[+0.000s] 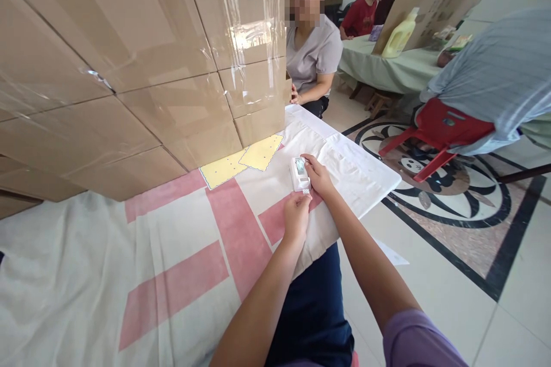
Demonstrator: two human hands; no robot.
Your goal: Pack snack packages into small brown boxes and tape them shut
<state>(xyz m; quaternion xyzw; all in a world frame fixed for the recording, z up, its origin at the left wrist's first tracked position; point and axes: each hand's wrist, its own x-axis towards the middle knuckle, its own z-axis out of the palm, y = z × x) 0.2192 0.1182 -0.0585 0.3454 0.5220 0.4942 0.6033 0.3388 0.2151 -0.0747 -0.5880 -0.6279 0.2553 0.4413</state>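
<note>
A small white plastic device (300,174) with a greenish window on its face is held over the cloth near the table's right end. My right hand (319,176) grips it along its right side, thumb and fingers closed. Just below, my left hand (297,213) is closed in a pinch at a small white piece with a dark pattern (306,191) by the device's lower edge. Whether that piece joins the device I cannot tell. Two yellow sheets with small dots (262,152) lie partly overlapping on the cloth, beyond my hands to the left.
A wall of taped cardboard boxes (172,80) stands along the table's far side. Pink-and-cream cloth (241,235) covers the table, over a white top (383,178). A person (316,51) sits beyond the boxes. Rightward are a red plastic chair (447,123) and another table with a yellow bottle (400,34).
</note>
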